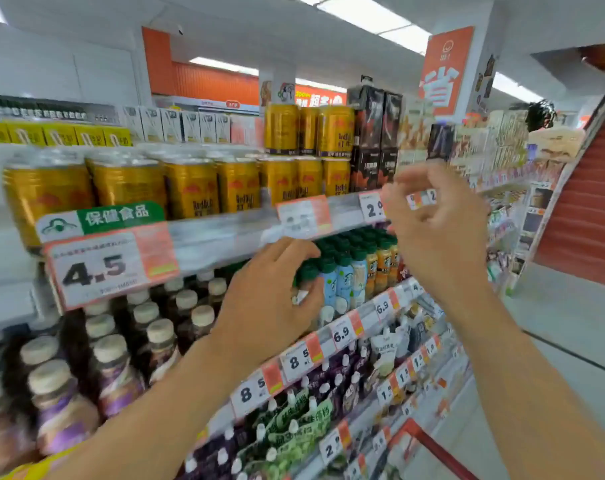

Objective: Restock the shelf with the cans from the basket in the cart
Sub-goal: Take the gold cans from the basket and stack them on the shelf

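Gold cans standing upright in a row on the upper shelf, long axes vertical, a second tier stacked farther right; "RedBull" legible on several. No can in either hand. Left hand raised below the shelf lip, fingers loosely curled and holding nothing, in front of green-capped bottles one level down; whether touching them, cannot tell. Right hand higher and farther right, level with the shelf edge, fingers bent and spread, also holding nothing. Cans lying up and to the left of both hands, the left hand judged the nearer to the row. Basket and cart mostly out of sight; only a red-edged corner at bottom right, possibly the cart, so any further cans likely down and to the near right.

Green sign on the shelf edge reading "保健食品"; price tag below it showing "4.5". Further tags marked "6.9" and "8.5" on lower rails. Brown bottles with pale caps at left. Orange banner overhead bearing "省".
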